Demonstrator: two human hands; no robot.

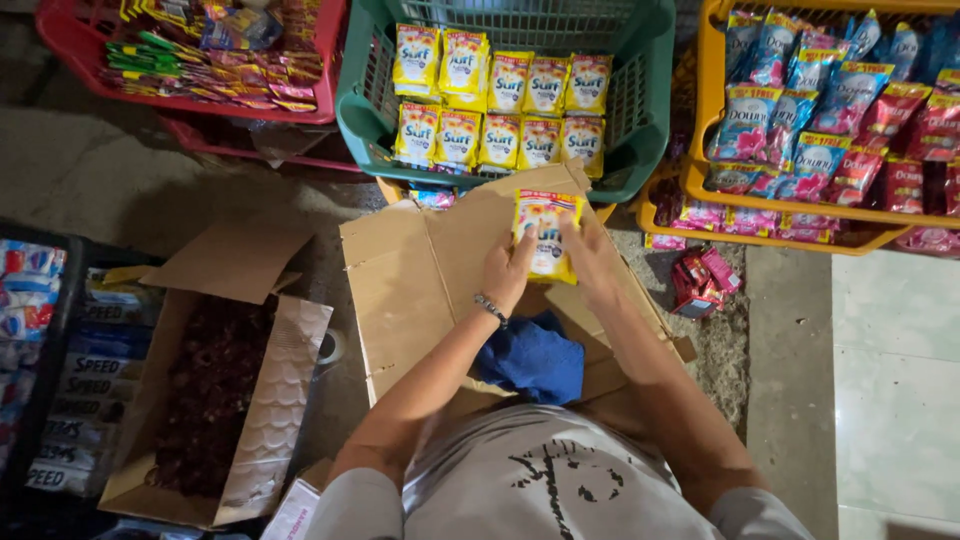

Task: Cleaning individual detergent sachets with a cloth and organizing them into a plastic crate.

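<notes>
hands on yellow sachets, green basket beyond, cardboard box beneath

Yellow sachet strip: glossy plastic film, crinkled.
Flattened brown cardboard sheet: matt paperboard, creased.
Green slotted crate: hard moulded plastic, slight sheen.
Orange basket: smooth shiny plastic.
Red basket: smooth plastic.
Blue rag: soft matt cloth.
Open carton flap: quilted white paper lining.
Floor tiles: polished, pale.
Ground: rough bare concrete.
</notes>
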